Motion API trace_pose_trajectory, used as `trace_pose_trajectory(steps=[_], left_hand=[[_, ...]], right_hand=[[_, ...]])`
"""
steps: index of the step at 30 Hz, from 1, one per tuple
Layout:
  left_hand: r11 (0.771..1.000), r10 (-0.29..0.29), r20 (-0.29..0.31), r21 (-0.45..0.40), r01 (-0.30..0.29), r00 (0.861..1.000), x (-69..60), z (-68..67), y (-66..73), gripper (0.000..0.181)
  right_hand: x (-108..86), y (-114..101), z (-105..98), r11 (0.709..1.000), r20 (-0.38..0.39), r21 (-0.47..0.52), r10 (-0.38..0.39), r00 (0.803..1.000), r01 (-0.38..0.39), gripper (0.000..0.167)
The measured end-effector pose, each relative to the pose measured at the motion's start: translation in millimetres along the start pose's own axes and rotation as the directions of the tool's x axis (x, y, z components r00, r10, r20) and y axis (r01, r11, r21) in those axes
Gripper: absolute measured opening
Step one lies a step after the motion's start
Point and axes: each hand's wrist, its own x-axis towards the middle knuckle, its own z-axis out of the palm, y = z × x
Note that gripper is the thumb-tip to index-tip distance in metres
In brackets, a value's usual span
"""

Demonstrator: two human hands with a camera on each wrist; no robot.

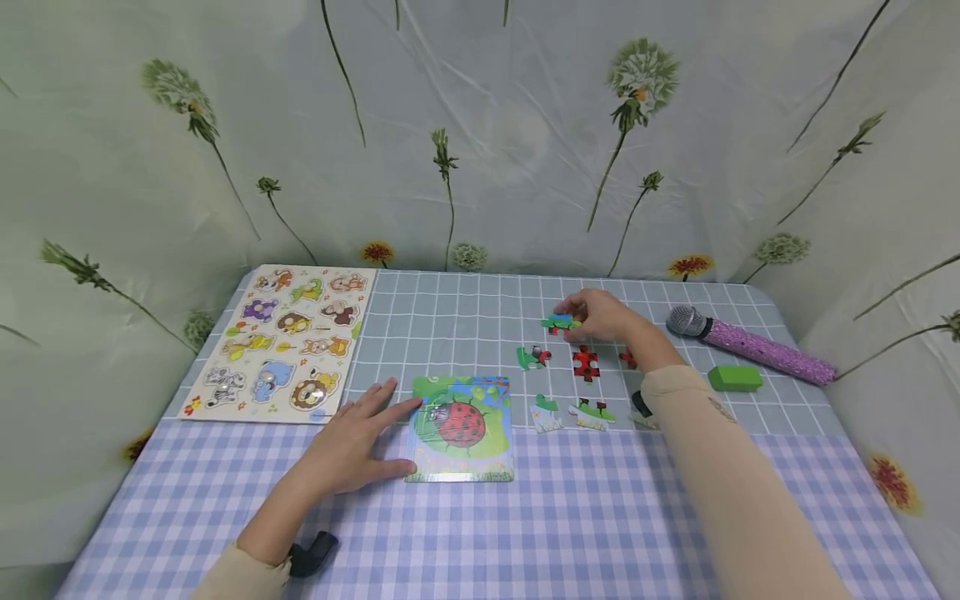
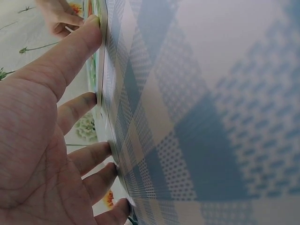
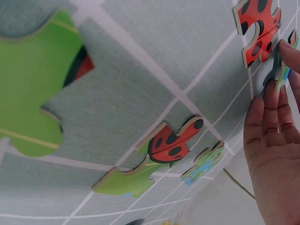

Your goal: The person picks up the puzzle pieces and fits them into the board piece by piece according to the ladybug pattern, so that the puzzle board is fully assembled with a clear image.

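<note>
A square puzzle board (image 1: 461, 429) with a ladybug picture lies flat near the middle of the table. My left hand (image 1: 348, 446) is spread at its left side, index fingertip and thumb touching its edge. The left wrist view shows the left hand (image 2: 42, 126) with its fingers fairly straight. Farther right, my right hand (image 1: 600, 317) pinches a puzzle piece (image 1: 559, 322) with blue, green and red on it. In the right wrist view that held piece (image 3: 284, 75) stands tilted between thumb and fingers, partly hidden. Close by lies a red spotted puzzle piece (image 1: 586, 364).
Several loose pieces lie right of the board, among them a green-and-red one (image 1: 533, 357) and a grassy one (image 1: 592, 414). A glittery purple microphone (image 1: 757, 346) and a green block (image 1: 735, 378) sit at the right. An animal peg board (image 1: 281, 346) is at the left.
</note>
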Motion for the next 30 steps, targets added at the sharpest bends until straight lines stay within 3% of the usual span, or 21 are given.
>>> trace_pose_trajectory(steps=[18,30], left_hand=[[1.000,-0.018,0.012,0.017,0.018,1.000,1.0,0.7,2.3,0.087],[1.000,-0.016,0.009,0.013,0.016,1.000,2.0,-0.1,2.1,0.088]], right_hand=[[-5.4,1,9,0.998,-0.034,-0.021,-0.056,0.998,0.055,0.046],[-19.9,-14,14,0.993,-0.035,-0.011,-0.117,0.993,0.117,0.045]])
